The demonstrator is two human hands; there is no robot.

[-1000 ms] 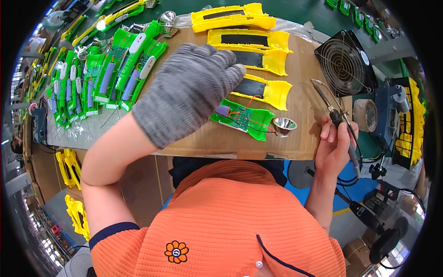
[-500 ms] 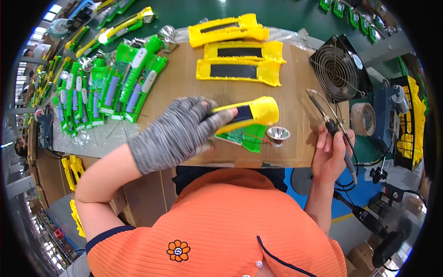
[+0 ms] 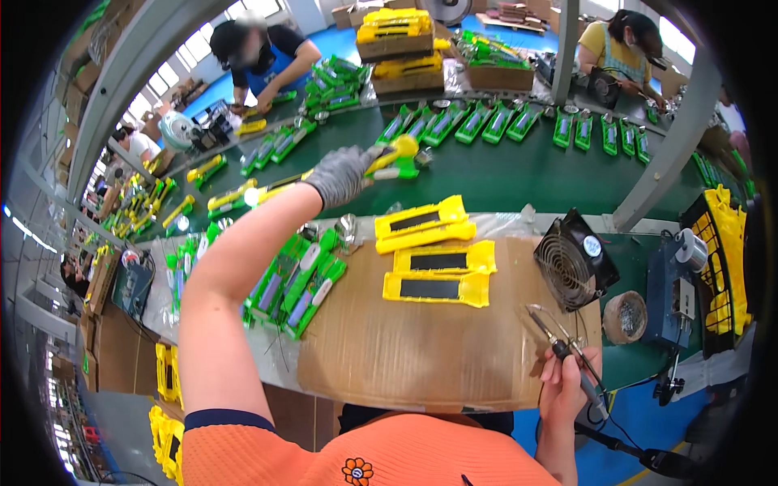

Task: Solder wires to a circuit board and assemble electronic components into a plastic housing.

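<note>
The person's left hand (image 3: pixel 340 174) wears a grey glove and is stretched far out over the green belt (image 3: pixel 519 174). Its fingers are closed around a yellow and green part (image 3: pixel 395 158), which it holds up just above the belt. Many green parts (image 3: pixel 494 121) lie in a row on the far side of the belt.

The right hand (image 3: pixel 567 381) is bare and stays low, at the near right corner of the brown cardboard sheet (image 3: pixel 421 356). Its fingers are wrapped around the handle of a soldering iron (image 3: pixel 567 364), and the thin metal tip points up and to the left over the cardboard.

Three yellow covers (image 3: pixel 438 263) lie on the far part of the cardboard, each with a dark window in the middle. To the left of the cardboard, green boards (image 3: pixel 296 283) lie side by side in a bunch. A small black fan (image 3: pixel 571 263) stands at the right edge of the cardboard, and a roll of brown wire (image 3: pixel 626 317) sits just past it. Other people work on the far side of the belt.
</note>
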